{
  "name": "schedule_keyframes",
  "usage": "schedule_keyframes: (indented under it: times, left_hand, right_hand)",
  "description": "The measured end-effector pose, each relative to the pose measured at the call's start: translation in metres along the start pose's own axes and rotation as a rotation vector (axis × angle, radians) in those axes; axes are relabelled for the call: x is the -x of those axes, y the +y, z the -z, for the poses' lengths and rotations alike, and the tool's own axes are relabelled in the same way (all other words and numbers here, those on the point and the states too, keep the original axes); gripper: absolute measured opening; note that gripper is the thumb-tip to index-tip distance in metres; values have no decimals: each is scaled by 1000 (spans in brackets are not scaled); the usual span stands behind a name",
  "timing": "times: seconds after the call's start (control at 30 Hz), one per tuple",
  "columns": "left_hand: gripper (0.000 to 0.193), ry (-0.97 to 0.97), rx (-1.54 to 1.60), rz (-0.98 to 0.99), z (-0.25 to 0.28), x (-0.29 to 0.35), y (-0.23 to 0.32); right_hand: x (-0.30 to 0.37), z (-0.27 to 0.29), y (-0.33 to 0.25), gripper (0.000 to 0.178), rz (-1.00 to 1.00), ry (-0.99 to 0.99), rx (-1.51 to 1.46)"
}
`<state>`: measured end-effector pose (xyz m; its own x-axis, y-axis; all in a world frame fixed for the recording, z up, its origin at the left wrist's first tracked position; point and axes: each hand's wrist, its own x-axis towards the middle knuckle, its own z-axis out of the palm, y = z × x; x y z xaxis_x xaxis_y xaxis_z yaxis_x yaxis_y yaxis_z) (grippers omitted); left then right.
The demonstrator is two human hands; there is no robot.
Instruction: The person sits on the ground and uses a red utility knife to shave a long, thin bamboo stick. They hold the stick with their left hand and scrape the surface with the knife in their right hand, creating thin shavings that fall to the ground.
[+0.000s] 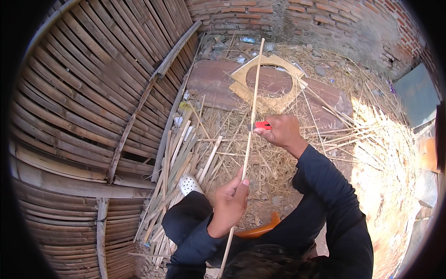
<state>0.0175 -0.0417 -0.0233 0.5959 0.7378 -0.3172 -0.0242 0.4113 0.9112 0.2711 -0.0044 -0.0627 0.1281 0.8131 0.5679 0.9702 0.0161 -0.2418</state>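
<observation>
A long, thin, pale bamboo strip runs lengthwise in front of me, from near my lap up toward the brick wall. My left hand is closed around its lower part, thumb on top. Farther up, my right hand grips a red-handled utility knife. The knife's short blade meets the strip just left of my right thumb. Whether the blade cuts into the bamboo cannot be made out. Pale shavings cover the ground beneath both hands.
A slatted bamboo wall rises on the left, with a pile of split bamboo strips along its foot. Ahead lies a board with a round hole on a brown sheet. Behind stands a brick wall. My white clog rests beside the pile.
</observation>
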Motion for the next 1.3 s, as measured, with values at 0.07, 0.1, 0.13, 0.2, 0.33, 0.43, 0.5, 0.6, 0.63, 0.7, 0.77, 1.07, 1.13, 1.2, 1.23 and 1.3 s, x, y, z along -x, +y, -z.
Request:
schedule_keyframes:
  times: [0.07, 0.1, 0.13, 0.2, 0.33, 0.43, 0.5, 0.6, 0.63, 0.7, 0.77, 1.07, 1.13, 1.2, 1.23, 1.3]
  left_hand:
    - [44, -21, -35, 2, -1, 3, -1]
    - [44, -29, -50, 5, -1, 4, -2]
    - [44, -24, -45, 18, -1, 5, -2]
    - [42, -9, -27, 38, -4, 5, -1]
    - [40, -74, -70, 37, 1, 47, 2]
    - [41, 4, 39, -103, 20, 27, 46]
    - [41, 80, 214, 31, 16, 52, 31]
    - [43, 26, 298, -10, 10, 46, 27]
    - [43, 33, 305, 17, 7, 47, 27]
    - [42, 58, 313, 58, 0, 46, 26]
    - [37, 70, 318, 36, -6, 43, 24]
    - [39, 56, 328, 67, -16, 47, 19]
    - [38, 32, 340, 38, -17, 44, 21]
    - [38, 42, 312, 58, -16, 47, 20]
    - [38, 32, 326, 80, -19, 49, 19]
    - [40, 19, 354, 127, -24, 56, 16]
  right_hand:
    - [-5, -1, 12, 63, 65, 57, 54]
    - [-7, -2, 18, 63, 99, 81, 80]
    - [-7, -4, 23, 62, 119, 81, 86]
    - [-11, -6, 31, 62, 169, 80, 98]
    - [8, 18, 186, 79, -1059, -87, 53]
    - [0, 36, 143, 79, -645, 361, 27]
    - [17, 36, 115, 73, -797, -65, 31]
    - [8, 27, 34, 69, -437, -180, -116]
    - [15, 27, 15, 66, -311, -161, -191]
    - [21, 31, -20, 61, -62, -137, -285]
    - [28, 37, -48, 59, 88, -126, -307]
    - [21, 32, -46, 63, 81, -59, -251]
    - [31, 38, -66, 65, 192, -14, -316]
    - [29, 38, -62, 66, 162, 15, -284]
    - [26, 37, -56, 67, 146, 30, -268]
    - [14, 30, -31, 61, -16, -48, -153]
